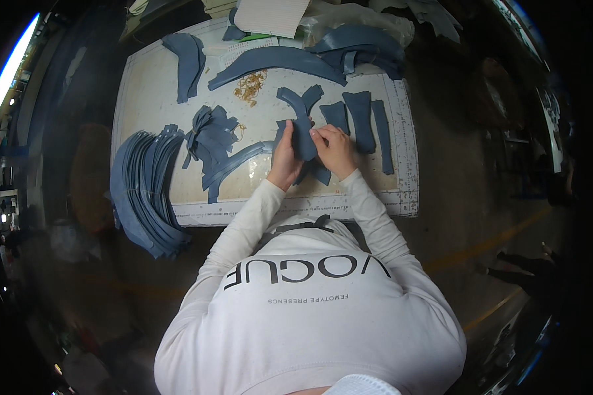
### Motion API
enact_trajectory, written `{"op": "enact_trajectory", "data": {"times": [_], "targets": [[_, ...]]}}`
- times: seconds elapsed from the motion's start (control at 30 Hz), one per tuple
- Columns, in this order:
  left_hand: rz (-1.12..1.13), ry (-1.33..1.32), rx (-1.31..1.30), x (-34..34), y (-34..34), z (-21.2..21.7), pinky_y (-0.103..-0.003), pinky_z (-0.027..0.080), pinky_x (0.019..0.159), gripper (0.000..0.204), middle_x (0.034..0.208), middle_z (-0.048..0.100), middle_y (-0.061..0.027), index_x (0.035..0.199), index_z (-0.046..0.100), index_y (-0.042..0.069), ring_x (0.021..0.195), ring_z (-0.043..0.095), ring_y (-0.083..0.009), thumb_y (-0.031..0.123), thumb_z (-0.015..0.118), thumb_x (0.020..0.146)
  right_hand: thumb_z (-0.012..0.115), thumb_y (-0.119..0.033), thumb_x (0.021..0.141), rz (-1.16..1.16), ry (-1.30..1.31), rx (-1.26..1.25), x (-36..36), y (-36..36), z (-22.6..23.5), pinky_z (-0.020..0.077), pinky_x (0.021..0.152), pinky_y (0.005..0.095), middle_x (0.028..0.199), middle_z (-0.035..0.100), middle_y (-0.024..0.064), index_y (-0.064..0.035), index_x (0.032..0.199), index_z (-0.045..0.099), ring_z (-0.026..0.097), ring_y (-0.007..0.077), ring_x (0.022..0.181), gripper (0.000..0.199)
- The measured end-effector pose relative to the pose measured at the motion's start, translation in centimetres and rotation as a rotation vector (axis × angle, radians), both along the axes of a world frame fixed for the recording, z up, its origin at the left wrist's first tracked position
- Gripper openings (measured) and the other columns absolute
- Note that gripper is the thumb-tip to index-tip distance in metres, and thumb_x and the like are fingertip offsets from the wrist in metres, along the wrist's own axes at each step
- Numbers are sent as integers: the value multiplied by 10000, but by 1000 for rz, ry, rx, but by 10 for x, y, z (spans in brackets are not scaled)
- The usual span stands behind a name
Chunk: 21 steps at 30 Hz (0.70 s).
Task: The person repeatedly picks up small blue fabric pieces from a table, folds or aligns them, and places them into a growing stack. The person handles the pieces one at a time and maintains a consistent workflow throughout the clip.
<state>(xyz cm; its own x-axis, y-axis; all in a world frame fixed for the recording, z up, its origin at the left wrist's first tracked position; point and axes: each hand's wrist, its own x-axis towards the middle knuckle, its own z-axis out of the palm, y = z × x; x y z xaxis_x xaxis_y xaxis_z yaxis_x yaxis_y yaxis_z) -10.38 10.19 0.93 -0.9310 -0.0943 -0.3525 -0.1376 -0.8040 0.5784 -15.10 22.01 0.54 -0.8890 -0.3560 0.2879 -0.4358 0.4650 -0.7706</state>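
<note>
In front of me, over the near part of the table, I hold a blue-grey leather-like cut piece (302, 139). My left hand (285, 160) is closed around its left side, the thumb lying along the edge. My right hand (336, 151) has its fingers bent and pinched at the piece's right edge. Two strips (301, 99) of the same material spread in a V just above the held piece; I cannot tell whether they are joined to it. Below the hands, another blue-grey piece (321, 172) shows partly. A curved strip (234, 166) lies left of my left hand.
A thick stack of curved pieces (145, 191) overhangs the white table's (148, 85) left edge. Beside it sits a fanned bundle (211, 135). Yellow rubber bands (249, 87) lie mid-table. Several narrow pieces (359, 123) lie right; a pile (369, 49) and paper sheet (270, 14) lie at the back.
</note>
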Motion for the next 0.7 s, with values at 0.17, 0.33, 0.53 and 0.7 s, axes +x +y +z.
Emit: {"op": "enact_trajectory", "data": {"times": [0.17, 0.33, 0.53, 0.7], "targets": [[-33, -24, -70, 7, -3, -3, -302, 453, 899, 442, 1172, 573, -84, 1216, 509, 30, 1071, 555, -175, 386, 414, 972, 668, -132, 800, 70, -197, -244, 3, -5, -5, 480, 571, 288, 762, 638, 97, -5, 868, 637, 631, 199, 620, 148], [127, -28, -588, 34, -65, -4, -303, 421, 927, 312, 1189, 562, -69, 1200, 540, 69, 1129, 518, -166, 249, 504, 947, 667, -148, 803, -211, -158, -100, -54, 25, -27, 512, 618, 313, 760, 675, 129, -8, 882, 653, 663, 228, 658, 162], [558, -199, -871, 97, -165, -22, -235, 457, 815, 209, 1017, 650, -76, 1092, 591, 31, 924, 601, -116, 149, 503, 944, 694, -203, 773, -291, 83, 441, -58, 25, -43, 507, 770, 388, 943, 595, 188, -61, 1161, 547, 597, 340, 913, 438], [519, -359, -1474, 147, -195, -40, -250, 489, 674, 142, 802, 677, -65, 896, 674, 37, 732, 643, -136, 154, 602, 861, 698, -260, 776, -304, 32, 583, -44, -5, -38, 510, 800, 434, 1101, 510, 199, -121, 1305, 421, 556, 366, 999, 614]]}}
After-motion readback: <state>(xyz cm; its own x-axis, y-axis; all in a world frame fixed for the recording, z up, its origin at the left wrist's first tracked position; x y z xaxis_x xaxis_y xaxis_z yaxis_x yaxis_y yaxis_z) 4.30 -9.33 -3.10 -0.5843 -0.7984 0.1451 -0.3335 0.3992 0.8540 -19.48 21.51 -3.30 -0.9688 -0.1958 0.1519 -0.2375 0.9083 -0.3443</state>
